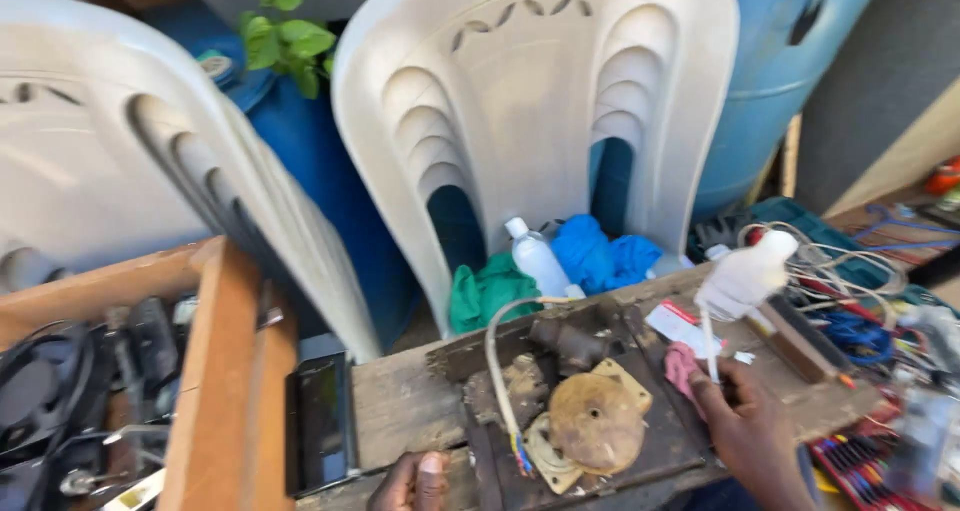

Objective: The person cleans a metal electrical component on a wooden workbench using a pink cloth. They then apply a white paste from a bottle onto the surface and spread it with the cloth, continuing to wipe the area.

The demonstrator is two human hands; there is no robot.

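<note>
You are holding a white plastic squeeze bottle (745, 274) tipped over the bench (400, 401), its thin white tube running down into your right hand (745, 426); the fingers (712, 389) are pinching that tube together with a pink rag (683, 363), so the bottle is sitting just above and beyond your fingertips. Your left hand (412, 479) is resting at the near edge of the bench, thumb showing, the rest cut off by the frame, so its fingers cannot be read. Between your hands a rusty round motor part (595, 421) is lying on a dark metal plate (660, 451), with a cream cable (497, 366) arching over it and ending in bared coloured wires. A small white card with a red stripe (678, 327) is lying flat beyond the rag. Behind, a white bottle (538, 261) is leaning between green cloth (485, 291) and blue cloth (600, 251) at the foot of a white plastic chair (530, 101). A tangle of cables (850, 291) is spreading to your right.
</note>
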